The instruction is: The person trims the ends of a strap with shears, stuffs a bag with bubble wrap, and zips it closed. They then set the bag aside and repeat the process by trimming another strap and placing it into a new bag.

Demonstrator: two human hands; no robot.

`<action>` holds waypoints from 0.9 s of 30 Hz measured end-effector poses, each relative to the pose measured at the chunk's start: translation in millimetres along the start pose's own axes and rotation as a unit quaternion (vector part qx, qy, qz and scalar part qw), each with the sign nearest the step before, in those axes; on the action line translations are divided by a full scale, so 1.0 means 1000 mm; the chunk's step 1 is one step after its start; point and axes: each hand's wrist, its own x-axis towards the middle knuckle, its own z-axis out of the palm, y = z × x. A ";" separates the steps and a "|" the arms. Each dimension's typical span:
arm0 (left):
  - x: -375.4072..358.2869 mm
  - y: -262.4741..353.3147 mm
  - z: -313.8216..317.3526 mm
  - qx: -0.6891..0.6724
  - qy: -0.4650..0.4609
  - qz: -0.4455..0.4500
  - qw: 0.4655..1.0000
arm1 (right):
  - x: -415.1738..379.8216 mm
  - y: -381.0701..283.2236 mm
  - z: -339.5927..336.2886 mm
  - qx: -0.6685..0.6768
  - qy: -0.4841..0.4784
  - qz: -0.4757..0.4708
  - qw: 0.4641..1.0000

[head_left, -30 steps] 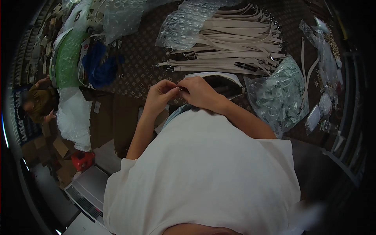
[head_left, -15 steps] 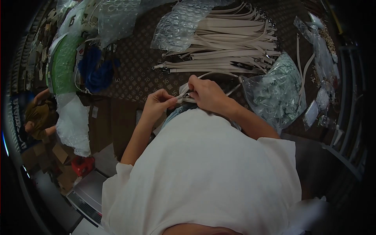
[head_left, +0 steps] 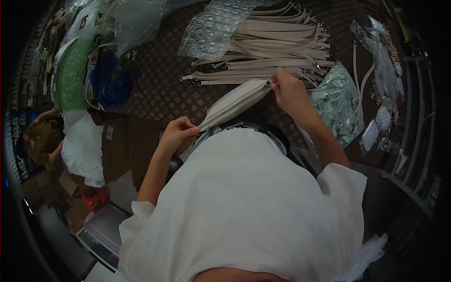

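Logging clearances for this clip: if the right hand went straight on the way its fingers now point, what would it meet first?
Beyond the pale zipped pouch already in its grip, the right hand would probably meet the pale straps, though its height above them is unclear.

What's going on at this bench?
A person holds a pale zippered pouch stretched between both hands: the left hand pinches one end, the right hand grips the other. The pouch is above the near edge of a patterned table. Beyond it lie many beige straps, with a clear bag of pale green items to the right. Another person is at far left.
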 end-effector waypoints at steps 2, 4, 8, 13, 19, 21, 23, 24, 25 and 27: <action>0.012 0.011 -0.007 0.115 -0.010 0.002 0.993 | 0.007 0.018 0.017 0.077 0.065 -0.064 0.993; 0.026 0.021 -0.013 0.224 -0.010 0.002 0.974 | 0.009 0.032 0.029 0.193 0.074 0.010 0.978; 0.066 0.052 0.001 0.232 -0.040 0.103 0.966 | 0.012 0.065 0.079 0.382 0.105 0.151 0.905; 0.099 0.065 0.061 0.421 -0.016 0.215 0.881 | 0.015 0.043 0.102 0.219 0.033 0.113 0.968; 0.094 0.074 0.039 0.188 0.006 0.136 0.973 | 0.024 0.040 0.090 0.127 0.267 0.173 0.939; 0.092 0.066 0.037 0.112 0.011 0.142 0.983 | 0.021 0.025 0.095 0.613 0.124 0.221 0.748; 0.086 0.059 0.038 0.032 0.022 0.149 0.988 | 0.023 0.007 0.099 0.627 0.074 0.199 0.749; 0.078 0.057 0.042 0.001 0.038 0.164 0.986 | 0.026 -0.003 0.100 0.641 0.031 0.181 0.745; 0.072 0.056 0.044 -0.030 0.058 0.179 0.982 | 0.030 -0.010 0.101 0.643 0.008 0.175 0.746; 0.066 0.045 0.040 -0.041 0.108 0.189 0.975 | 0.038 -0.020 0.103 0.604 -0.002 0.204 0.770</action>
